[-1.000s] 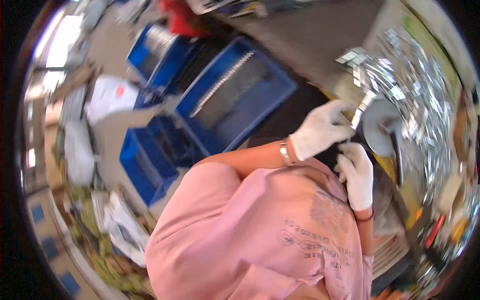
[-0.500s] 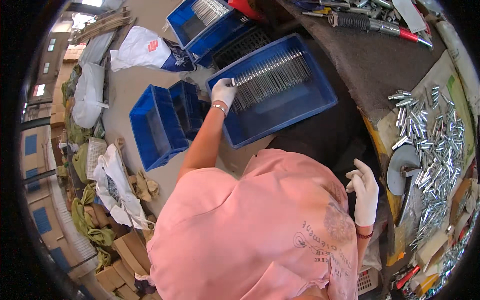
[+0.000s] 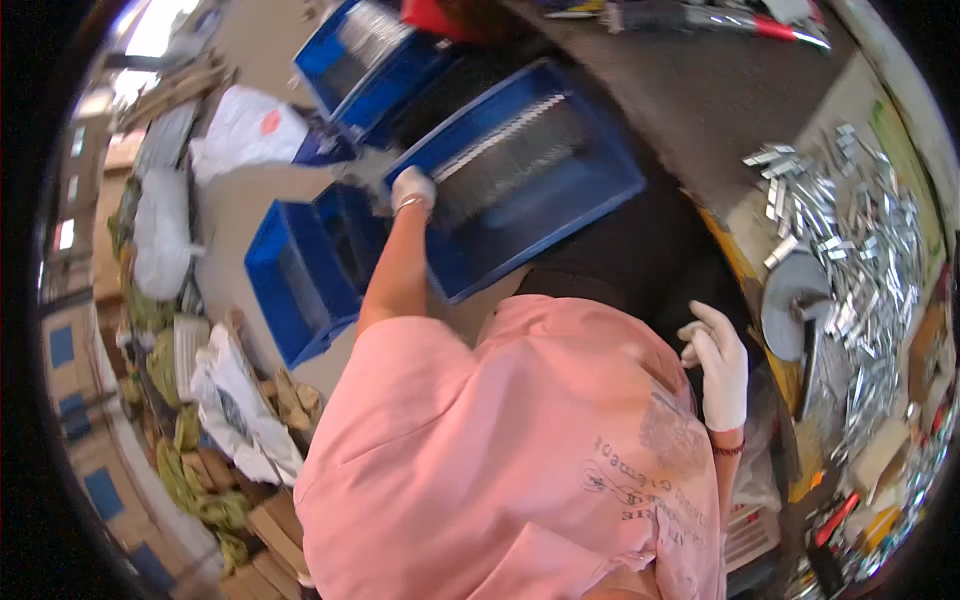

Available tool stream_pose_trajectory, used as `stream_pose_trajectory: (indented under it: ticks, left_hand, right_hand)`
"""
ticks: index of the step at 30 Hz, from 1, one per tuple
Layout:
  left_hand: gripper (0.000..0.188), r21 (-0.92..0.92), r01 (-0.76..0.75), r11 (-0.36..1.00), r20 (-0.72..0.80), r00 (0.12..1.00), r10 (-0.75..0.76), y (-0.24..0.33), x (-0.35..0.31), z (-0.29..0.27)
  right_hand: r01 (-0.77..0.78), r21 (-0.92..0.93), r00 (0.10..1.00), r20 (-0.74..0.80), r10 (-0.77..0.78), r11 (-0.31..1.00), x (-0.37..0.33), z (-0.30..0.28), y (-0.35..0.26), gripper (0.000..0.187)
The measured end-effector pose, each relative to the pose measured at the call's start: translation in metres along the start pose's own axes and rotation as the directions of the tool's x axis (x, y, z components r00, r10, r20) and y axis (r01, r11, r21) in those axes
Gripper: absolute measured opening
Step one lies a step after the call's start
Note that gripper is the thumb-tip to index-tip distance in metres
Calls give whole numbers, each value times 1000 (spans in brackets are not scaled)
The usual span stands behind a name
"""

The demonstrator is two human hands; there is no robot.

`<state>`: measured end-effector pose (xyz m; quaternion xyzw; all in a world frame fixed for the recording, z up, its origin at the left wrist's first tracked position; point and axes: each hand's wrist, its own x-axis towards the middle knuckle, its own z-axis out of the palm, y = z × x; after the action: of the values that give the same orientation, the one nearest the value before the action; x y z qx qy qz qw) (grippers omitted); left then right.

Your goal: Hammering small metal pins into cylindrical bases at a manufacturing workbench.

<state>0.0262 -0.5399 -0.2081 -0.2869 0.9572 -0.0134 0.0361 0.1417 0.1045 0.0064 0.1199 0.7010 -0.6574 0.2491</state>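
Observation:
At the left end of a large blue plastic bin [image 3: 535, 218], my white-gloved left hand [image 3: 412, 187] is closed with its fingers curled. Blur hides what they hold. A close row of thin silver metal rods [image 3: 515, 165] with brighter heads lies in that bin, just right of this hand. Also gloved in white, my right hand [image 3: 720, 365] hangs beside my body at the right, near the workbench edge. Its fingers are loosely bent and apart, holding nothing. A round grey metal disc [image 3: 793, 305] on the bench is close to it.
Another blue bin [image 3: 375, 80] with silver rods stands farther back. Smaller blue bins [image 3: 300, 285] sit on the floor at left. Many loose metal pieces [image 3: 860, 260] cover the right bench. White sacks [image 3: 245, 135] and cardboard boxes [image 3: 270, 535] lie along the left.
The whole view has shifted and blurred, so the bins and bench appear a little farther left. My left hand stays at the bin's left end; my right hand keeps its loose pose.

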Motion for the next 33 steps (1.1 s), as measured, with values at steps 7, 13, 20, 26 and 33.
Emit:
stream_pose_trajectory:
  ticks: [7, 13, 20, 26, 33]
  left_hand:
    - [41, -283, -49, 958, -115, 993, 17, 121, -30, -51]
    - [17, -595, -704, 388, -526, 706, 473, 322, -116, -197]
    - [39, -557, -830, -3, -373, 248, 894, 455, -266, -236]
    - [23, -491, -871, -17, -352, 180, 919, 470, -263, -233]
    - [24, -632, -766, -118, -294, 96, 951, 457, -281, -262]
  right_hand:
    - [-16, 19, 996, -88, 18, 1000, 2, -4, 20, 39]
    - [6, 9, 988, -156, -5, 1000, -9, -9, 25, 34]
    - [207, -175, 929, -275, -250, 963, -38, -17, 19, 27]
    - [227, -365, 746, -531, -402, 903, -97, -66, 13, 17]
    - [-478, -582, 133, -789, -600, 658, -112, -183, 49, 9]
